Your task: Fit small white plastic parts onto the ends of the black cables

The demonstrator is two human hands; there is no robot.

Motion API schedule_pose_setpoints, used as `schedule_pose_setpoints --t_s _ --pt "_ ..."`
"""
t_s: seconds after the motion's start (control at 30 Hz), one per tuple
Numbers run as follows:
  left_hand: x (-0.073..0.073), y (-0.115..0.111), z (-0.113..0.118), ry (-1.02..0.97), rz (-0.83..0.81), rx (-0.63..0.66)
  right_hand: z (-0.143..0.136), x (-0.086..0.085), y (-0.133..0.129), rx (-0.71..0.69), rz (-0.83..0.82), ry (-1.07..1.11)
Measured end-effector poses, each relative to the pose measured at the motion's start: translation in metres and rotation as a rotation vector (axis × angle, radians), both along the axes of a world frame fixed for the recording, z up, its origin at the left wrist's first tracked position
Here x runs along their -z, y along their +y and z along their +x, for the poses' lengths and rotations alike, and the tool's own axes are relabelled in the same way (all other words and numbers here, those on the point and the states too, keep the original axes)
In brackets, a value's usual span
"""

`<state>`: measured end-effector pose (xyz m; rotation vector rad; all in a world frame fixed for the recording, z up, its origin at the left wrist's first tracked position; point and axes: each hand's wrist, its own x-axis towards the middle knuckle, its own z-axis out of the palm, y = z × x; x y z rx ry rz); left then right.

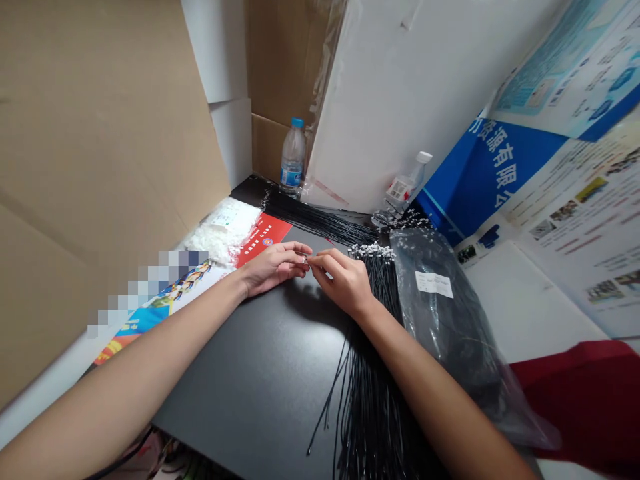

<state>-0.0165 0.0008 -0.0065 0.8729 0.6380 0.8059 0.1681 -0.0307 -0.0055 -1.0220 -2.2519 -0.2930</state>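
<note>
My left hand (pixel 277 268) and my right hand (pixel 343 277) meet fingertip to fingertip just above the dark grey table (pixel 250 373). Between the left thumb and fingers is a tiny whitish piece (pixel 305 260), too small to name. The right thumb and forefinger are pinched together against it; whatever they grip is hidden. Beside and under my right forearm lies a thick bundle of black wires (pixel 383 287) with white connectors (pixel 373 251) at the far end. Left of my left hand is a clear bag of small white parts (pixel 223 230).
A red booklet (pixel 267 233) lies behind my left hand. More black wires (pixel 325 217) stretch along the back, near a blue-capped bottle (pixel 293 160) and a white-capped bottle (pixel 407 179). A plastic bag (pixel 445 327) covers the right side. Cardboard (pixel 100 133) walls the left.
</note>
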Motion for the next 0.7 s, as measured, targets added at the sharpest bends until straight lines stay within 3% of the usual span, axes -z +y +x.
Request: schedule_pose_setpoints --t_s 0.43,0.7 --pt "-0.0033 -0.0024 -0.0021 -0.07 -0.059 0.045 -0.0021 -0.0025 0.0004 -0.088 0.224 0.023" --pt "-0.0036 -0.0036 -0.0019 -0.075 -0.083 0.044 -0.0011 -0.0008 0.0005 -0.069 0.226 0.0"
